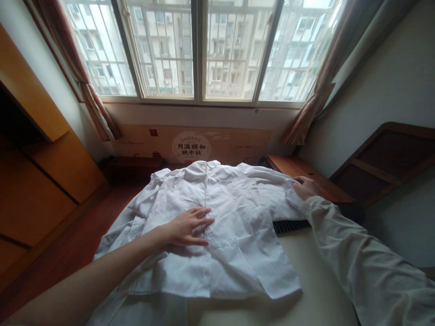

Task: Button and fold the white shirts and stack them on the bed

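A white shirt (pixel 234 217) lies spread out, front up, on a pale flat surface (pixel 316 290), its collar pointing toward the window. My left hand (pixel 188 225) rests flat on the shirt's middle, fingers stretched out along the button line. My right hand (pixel 306 187), in a light long sleeve, lies on the shirt's right sleeve near its cuff. Its fingers curl over the fabric there, and I cannot make out whether they pinch it. A dark ribbed strip (pixel 291 226) shows under the shirt's right edge.
A large barred window (pixel 200 50) with brown curtains fills the far wall. Below it leans a printed cardboard panel (pixel 192 145). Wooden cabinets (pixel 44 172) stand on the left, a wooden side table (pixel 299 172) and dark headboard (pixel 390 158) on the right. Red-brown floor (pixel 68 249) lies to the left.
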Action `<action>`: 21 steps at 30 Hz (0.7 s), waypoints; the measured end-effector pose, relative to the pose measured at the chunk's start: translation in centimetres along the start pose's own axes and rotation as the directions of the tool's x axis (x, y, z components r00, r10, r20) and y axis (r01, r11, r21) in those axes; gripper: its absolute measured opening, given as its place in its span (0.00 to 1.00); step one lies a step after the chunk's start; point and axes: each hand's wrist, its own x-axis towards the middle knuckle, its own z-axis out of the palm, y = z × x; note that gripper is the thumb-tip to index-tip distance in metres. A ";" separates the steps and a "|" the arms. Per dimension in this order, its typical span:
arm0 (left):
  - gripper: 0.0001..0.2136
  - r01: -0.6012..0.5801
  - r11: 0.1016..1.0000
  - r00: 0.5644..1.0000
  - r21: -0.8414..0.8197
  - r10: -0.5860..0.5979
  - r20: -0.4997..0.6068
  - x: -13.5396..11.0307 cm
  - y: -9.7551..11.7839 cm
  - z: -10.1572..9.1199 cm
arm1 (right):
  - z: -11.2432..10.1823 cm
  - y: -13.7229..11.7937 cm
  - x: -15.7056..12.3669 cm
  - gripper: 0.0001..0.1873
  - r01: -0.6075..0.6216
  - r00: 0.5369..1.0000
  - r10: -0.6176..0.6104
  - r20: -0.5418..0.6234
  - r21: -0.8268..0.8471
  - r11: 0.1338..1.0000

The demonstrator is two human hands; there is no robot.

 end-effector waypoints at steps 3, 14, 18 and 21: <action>0.32 0.046 0.996 0.999 -0.074 -0.046 -0.005 0.5 -0.2 -0.6 | -1.7 -2.7 0.1 0.10 -0.065 0.988 0.080 -0.130 0.113 0.991; 0.18 0.269 0.915 0.909 -0.302 -0.345 -0.235 3.2 -3.3 -1.6 | -1.0 -14.1 -8.1 0.29 0.324 0.576 -0.520 0.631 0.408 0.854; 0.17 0.395 0.892 0.770 -0.220 -0.452 -0.450 1.5 -5.9 -4.5 | 0.2 -12.4 -7.3 0.34 0.267 0.479 -0.405 0.779 0.310 0.912; 0.20 0.551 0.799 0.625 -0.240 -0.586 -0.516 -0.5 -8.2 -7.4 | 1.4 -10.0 -4.4 0.35 0.252 0.839 -0.278 0.468 0.118 0.960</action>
